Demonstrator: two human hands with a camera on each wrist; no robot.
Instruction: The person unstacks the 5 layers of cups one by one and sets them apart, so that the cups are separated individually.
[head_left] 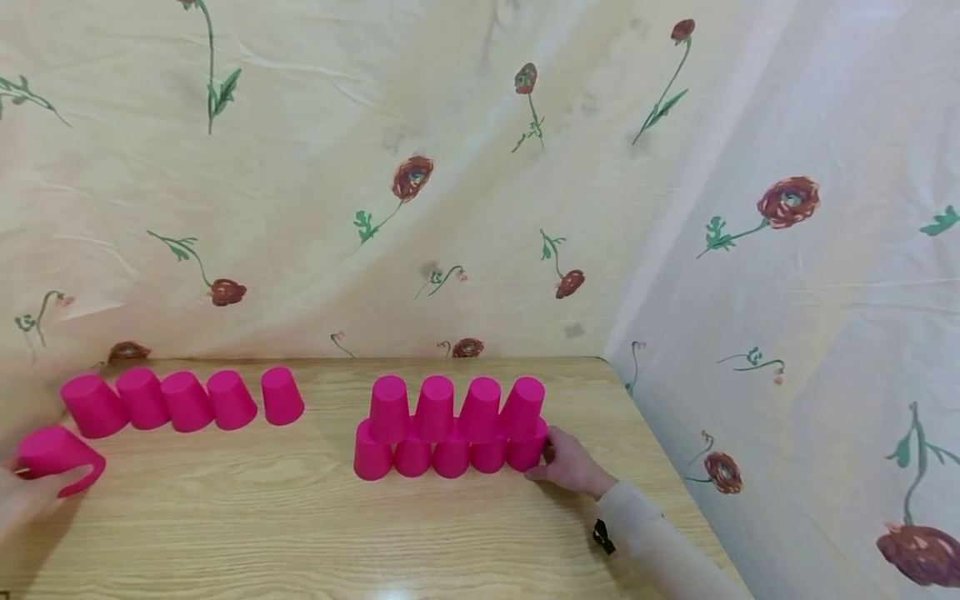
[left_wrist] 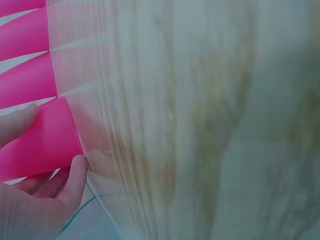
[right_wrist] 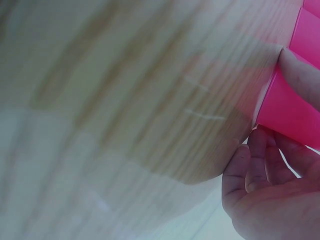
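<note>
Left hand (head_left: 30, 500) on a lone pink cup (head_left: 52, 450), right hand (head_left: 573, 467) at the end of a two-tier wall

Hands well apart, both holding. Left: thumb and fingers grip the lone pink cup by its sides, closed base up, tilted in the head view. Cannot tell whether its rim meets the surface (head_left: 300, 533). Right: thumb on the near side, fingers round the far side of the end cup (head_left: 525, 454), which sits in the lower tier.

Cups look alike: hot pink, smooth plain walls, flat base, sides flaring to a wider rim.

Just beyond the left hand, a row of five upturned cups (head_left: 187, 404): four close together, the fifth a little apart, on the side toward the right hand.

Between the hands, running up to the right one, the wall. Lower tier: five side by side, end cup included. Upper tier: four upturned cups (head_left: 435, 408), each bridging two below.

Surface is pale wood grain. Beyond the hands, cream cloth (head_left: 300, 208) printed with red-brown flowers and green stems. Pale sleeve (head_left: 637, 517) behind the right hand.
</note>
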